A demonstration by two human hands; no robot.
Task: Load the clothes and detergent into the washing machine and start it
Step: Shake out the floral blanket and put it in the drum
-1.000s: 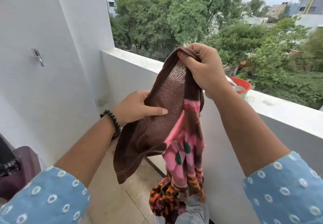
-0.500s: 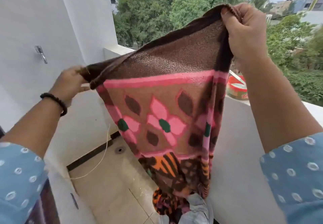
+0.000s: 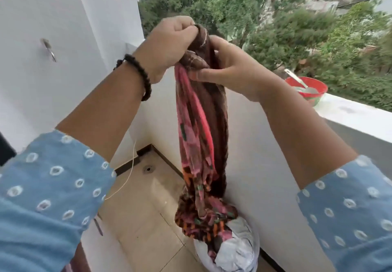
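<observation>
A brown and pink patterned towel (image 3: 201, 127) hangs bunched in a long rope from both my hands, held at chest height over the balcony floor. My left hand (image 3: 167, 47) grips its top edge in a fist. My right hand (image 3: 231, 70) pinches the bunched cloth just below, thumb across the front. The towel's lower end trails into a pile of clothes (image 3: 231, 248), white and patterned, lying on the floor against the parapet. No washing machine or detergent is clearly in view.
A white parapet wall (image 3: 350, 112) runs along the right, with a red bowl (image 3: 309, 89) holding a metal spoon on its ledge. A tap (image 3: 49, 49) sticks out of the left wall. A floor drain (image 3: 148, 169) sits in the tiled corner.
The towel was spread wide between my hands half a second ago. My hands have come together and the towel now hangs bunched and narrow.
</observation>
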